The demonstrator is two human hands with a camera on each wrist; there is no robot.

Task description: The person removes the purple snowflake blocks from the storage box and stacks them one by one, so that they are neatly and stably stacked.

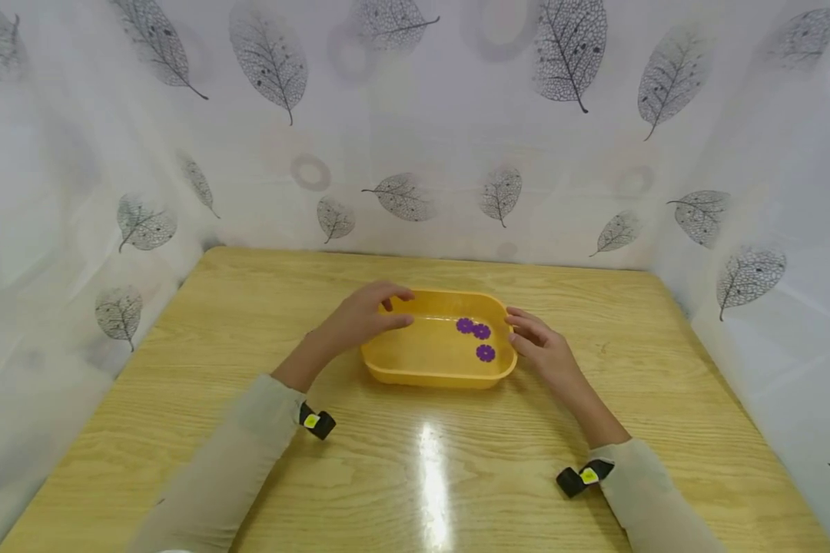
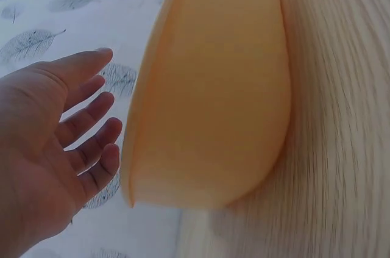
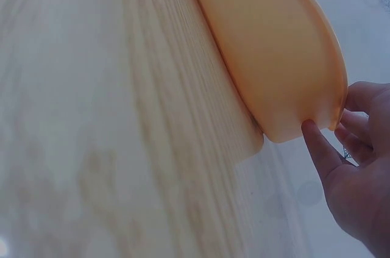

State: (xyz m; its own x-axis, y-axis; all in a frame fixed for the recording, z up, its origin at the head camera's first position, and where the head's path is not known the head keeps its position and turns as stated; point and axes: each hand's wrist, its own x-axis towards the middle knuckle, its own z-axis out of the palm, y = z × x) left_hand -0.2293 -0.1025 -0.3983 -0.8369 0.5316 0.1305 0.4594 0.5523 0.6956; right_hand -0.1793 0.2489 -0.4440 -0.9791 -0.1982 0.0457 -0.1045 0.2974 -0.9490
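A yellow plastic basin (image 1: 429,378) with rounded corners sits on the wooden table. Inside it, toward the right, lie three purple flower-shaped discs (image 1: 485,353), two of them touching or overlapping. My left hand (image 1: 366,315) hovers at the basin's left end, fingers spread and loosely bent; the left wrist view shows a gap between the fingertips and the rim. At the opposite end, my right hand (image 1: 549,353) pinches the rim, its thumb (image 3: 320,145) against the outer wall and the fingers on the rim's other side. Both wrist views hide the discs behind the basin wall.
The wooden table (image 1: 249,307) reaches back to a pale curtain (image 1: 443,130) printed with grey leaves, which also hangs on both sides. Black straps with small devices (image 1: 318,422) sit on both wrists. A light reflection shines on the tabletop in front of the basin.
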